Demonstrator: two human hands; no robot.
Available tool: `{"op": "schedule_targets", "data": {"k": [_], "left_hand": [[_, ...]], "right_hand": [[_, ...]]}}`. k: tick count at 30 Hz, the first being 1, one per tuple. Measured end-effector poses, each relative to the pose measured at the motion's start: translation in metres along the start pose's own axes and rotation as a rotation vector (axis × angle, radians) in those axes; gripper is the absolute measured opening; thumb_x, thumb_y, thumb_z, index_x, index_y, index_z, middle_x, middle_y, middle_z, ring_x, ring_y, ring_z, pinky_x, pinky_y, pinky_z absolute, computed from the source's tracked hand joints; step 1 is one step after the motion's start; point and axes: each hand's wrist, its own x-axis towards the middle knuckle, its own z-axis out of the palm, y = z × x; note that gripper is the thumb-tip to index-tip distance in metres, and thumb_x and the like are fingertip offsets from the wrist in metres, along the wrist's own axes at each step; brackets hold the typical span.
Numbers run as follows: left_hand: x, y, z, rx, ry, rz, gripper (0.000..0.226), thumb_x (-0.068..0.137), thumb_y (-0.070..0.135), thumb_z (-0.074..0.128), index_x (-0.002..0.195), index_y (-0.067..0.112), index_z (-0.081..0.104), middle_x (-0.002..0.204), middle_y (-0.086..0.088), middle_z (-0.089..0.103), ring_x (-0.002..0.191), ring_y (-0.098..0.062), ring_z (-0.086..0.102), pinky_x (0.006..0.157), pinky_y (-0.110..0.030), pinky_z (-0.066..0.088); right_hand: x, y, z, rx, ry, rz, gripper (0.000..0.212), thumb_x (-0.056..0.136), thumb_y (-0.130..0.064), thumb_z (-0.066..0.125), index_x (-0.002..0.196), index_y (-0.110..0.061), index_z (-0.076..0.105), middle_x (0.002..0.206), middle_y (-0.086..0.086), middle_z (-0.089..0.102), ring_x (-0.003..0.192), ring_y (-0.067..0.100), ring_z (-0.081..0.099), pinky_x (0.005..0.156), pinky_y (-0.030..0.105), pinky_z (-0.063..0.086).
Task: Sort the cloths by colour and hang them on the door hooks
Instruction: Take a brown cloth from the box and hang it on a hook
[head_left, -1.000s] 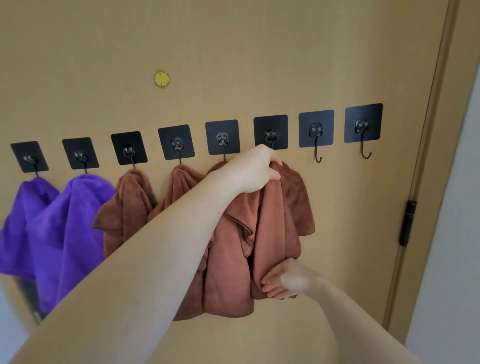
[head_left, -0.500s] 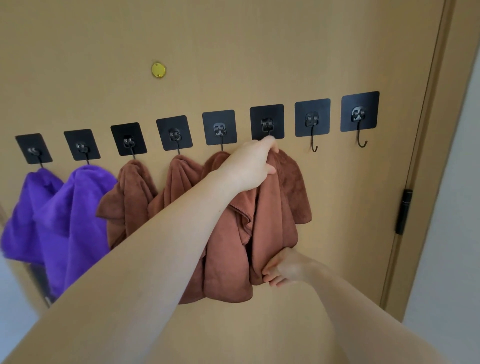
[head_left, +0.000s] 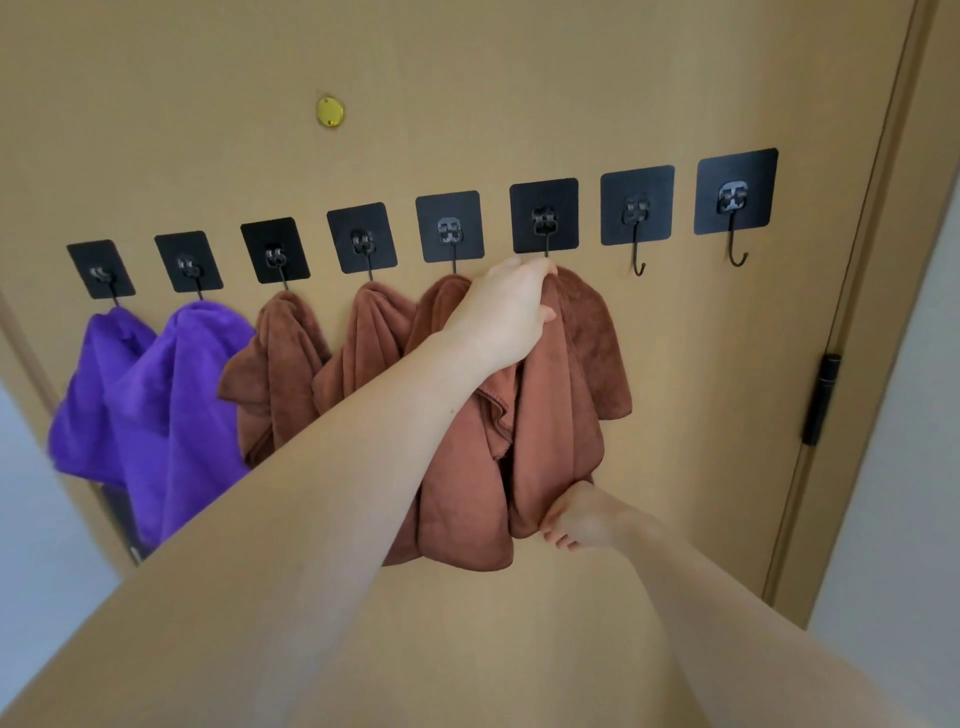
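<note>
Brown microfibre cloth (head_left: 561, 415) at the sixth black square-plate hook (head_left: 544, 215); sort looks nearly done.
Tan wooden door (head_left: 519, 78): two purple fleece cloths (head_left: 156, 405) far left, three hung brown cloths (head_left: 280, 374) next. Left hand (head_left: 501, 317) fisted round the cloth's top, hiding the seating; right hand (head_left: 579, 519) pinches the hem. Two bare hooks (head_left: 638, 260) right.

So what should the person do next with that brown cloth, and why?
Probably ease the left hand down so the brown cloth catches on the sixth hook from the left: its top is bunched right under that hook, while the right hand pinches its lower edge.
</note>
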Motion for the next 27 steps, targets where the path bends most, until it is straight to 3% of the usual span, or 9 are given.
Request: {"op": "schedule_targets", "data": {"k": [3,6,8,10,12,14,18,22,27], "left_hand": [[-0.002,0.001,0.001,0.009,-0.004,-0.012,0.048,0.099,0.016,0.063,0.146,0.014,0.051,0.138,-0.011,0.056,0.126,-0.030,0.053,0.106,-0.036,0.039],[-0.006,0.002,0.002,0.025,-0.016,-0.017,0.057,0.099,0.017,0.062,0.153,0.016,0.043,0.139,-0.012,0.054,0.127,-0.031,0.052,0.106,-0.037,0.039],[-0.011,0.003,0.004,0.012,-0.006,-0.012,0.060,0.099,0.018,0.063,0.154,0.019,0.038,0.138,-0.011,0.054,0.125,-0.032,0.053,0.103,-0.037,0.040],[-0.016,0.006,0.004,0.003,0.010,-0.015,0.061,0.099,0.019,0.063,0.154,0.021,0.035,0.138,-0.011,0.053,0.124,-0.034,0.054,0.101,-0.038,0.041],[-0.022,0.009,0.004,-0.012,0.017,-0.028,0.062,0.098,0.021,0.064,0.153,0.023,0.035,0.139,-0.010,0.051,0.122,-0.035,0.056,0.101,-0.040,0.044],[-0.030,0.010,0.002,-0.037,0.019,-0.034,0.061,0.098,0.022,0.065,0.152,0.024,0.037,0.137,-0.010,0.051,0.118,-0.033,0.060,0.102,-0.044,0.048],[-0.043,0.010,-0.007,-0.075,0.026,-0.054,0.054,0.097,0.023,0.066,0.147,0.022,0.044,0.130,-0.008,0.055,0.107,-0.026,0.064,0.102,-0.043,0.049],[-0.061,0.003,-0.021,-0.139,0.001,-0.109,0.040,0.097,0.025,0.067,0.136,0.022,0.058,0.114,0.001,0.064,0.100,-0.014,0.063,0.100,-0.033,0.049],[-0.099,-0.022,-0.044,-0.218,-0.031,-0.204,0.019,0.097,0.025,0.067,0.115,0.024,0.072,0.103,0.005,0.073,0.092,-0.009,0.066,0.093,-0.027,0.051]], "right_hand": [[-0.001,-0.003,0.001,-0.068,0.000,-0.006,0.020,0.100,-0.005,0.056,0.113,0.005,0.067,0.096,0.015,0.063,0.070,0.018,0.058,0.065,0.023,0.049],[-0.004,-0.006,0.005,-0.116,-0.013,-0.006,0.013,0.099,-0.015,0.059,0.089,-0.008,0.063,0.101,0.010,0.066,0.088,0.022,0.063,0.068,0.023,0.052],[-0.007,-0.010,0.007,-0.148,-0.038,-0.022,0.015,0.096,-0.023,0.064,0.086,-0.012,0.062,0.096,0.007,0.066,0.087,0.021,0.063,0.074,0.025,0.054],[-0.015,-0.015,0.007,-0.177,-0.100,-0.046,0.024,0.095,-0.032,0.066,0.100,-0.009,0.066,0.101,0.008,0.071,0.086,0.020,0.067,0.083,0.028,0.058],[-0.025,-0.021,0.007,-0.207,-0.180,-0.046,0.041,0.099,-0.034,0.063,0.124,-0.001,0.062,0.120,0.015,0.070,0.097,0.024,0.070,0.094,0.034,0.059],[-0.032,-0.028,0.007,-0.229,-0.251,-0.038,0.048,0.101,-0.033,0.061,0.133,0.003,0.056,0.129,0.020,0.067,0.107,0.029,0.070,0.101,0.040,0.056],[-0.045,-0.047,0.014,-0.239,-0.306,-0.096,0.056,0.093,-0.045,0.066,0.132,-0.005,0.061,0.125,0.011,0.072,0.111,0.028,0.071,0.107,0.047,0.051],[-0.068,-0.069,0.018,-0.060,-0.306,-0.258,0.043,0.101,-0.032,0.062,0.137,-0.008,0.057,0.124,0.009,0.072,0.108,0.023,0.073,0.100,0.039,0.057],[-0.082,-0.106,0.046,0.053,-0.228,-0.399,0.031,0.099,-0.029,0.064,0.126,-0.012,0.066,0.110,0.003,0.078,0.100,0.017,0.075,0.097,0.037,0.058]]}}
